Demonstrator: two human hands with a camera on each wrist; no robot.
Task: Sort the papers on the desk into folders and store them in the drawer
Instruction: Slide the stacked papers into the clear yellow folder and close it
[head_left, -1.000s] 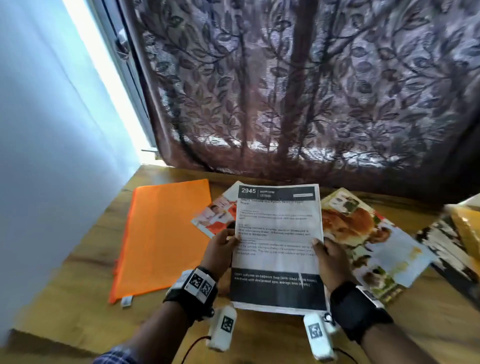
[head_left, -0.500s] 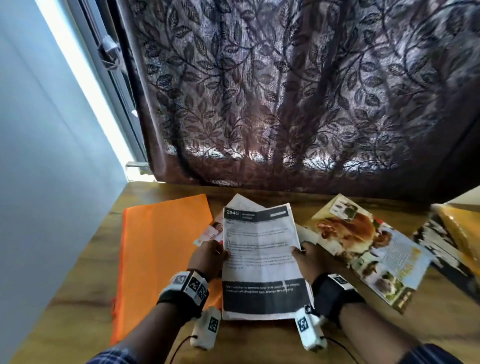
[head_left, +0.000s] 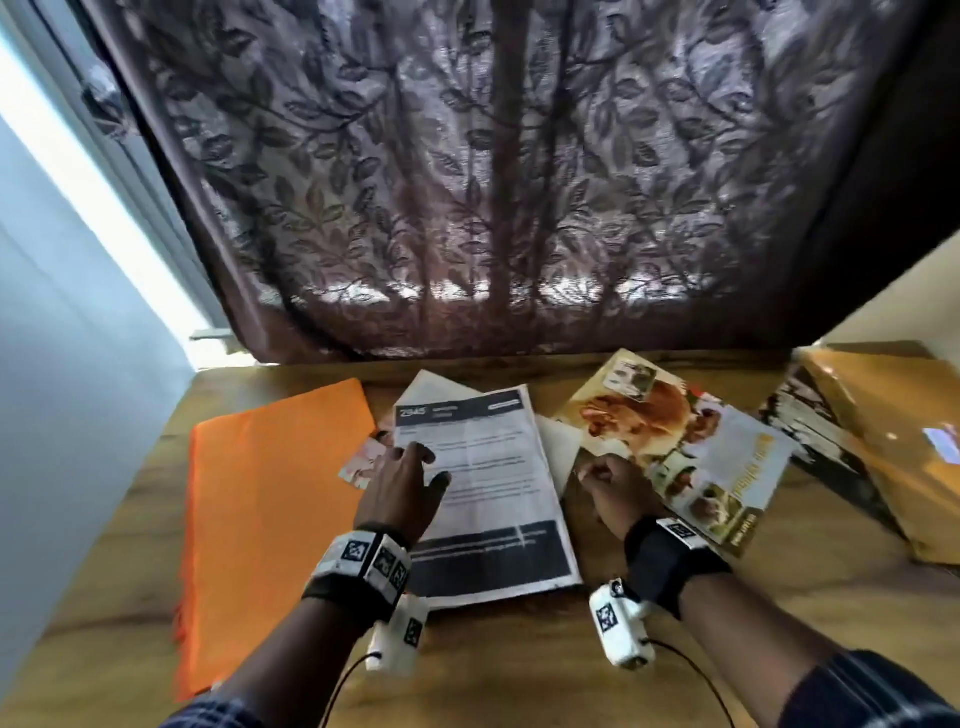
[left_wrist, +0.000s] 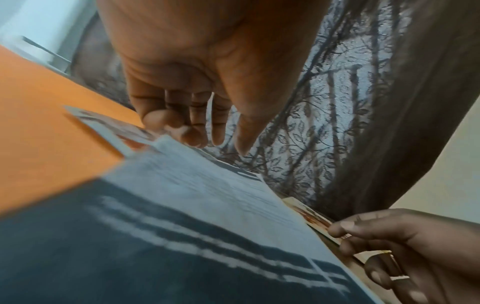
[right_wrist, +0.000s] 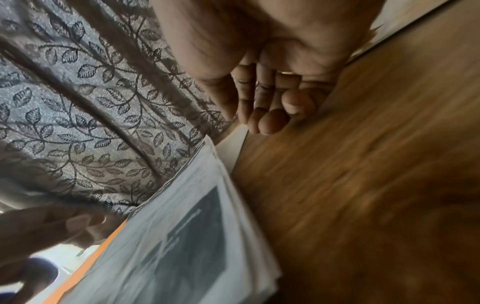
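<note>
Printed sheet lies flat mid-counter, atop other papers, just right of orange folder. Thin, floppy, prob slippery; best pinched at a side edge. Left hand rests on it, fingers relaxed. Right hand loosely curled by food brochure; whether it's pinching the edge, can't tell. Bare counter nearer the person.

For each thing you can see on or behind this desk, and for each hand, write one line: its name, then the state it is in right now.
Black-and-white printed sheet: flat on the desk, creased.
Left hand: fingers spread, resting on the sheet's left side.
Right hand: fingers curled at the food leaflet's edge; whether they hold it, cannot tell.
Food leaflet: lying flat, face up.
Orange folder: closed, flat.
Curtain: drawn.
</note>
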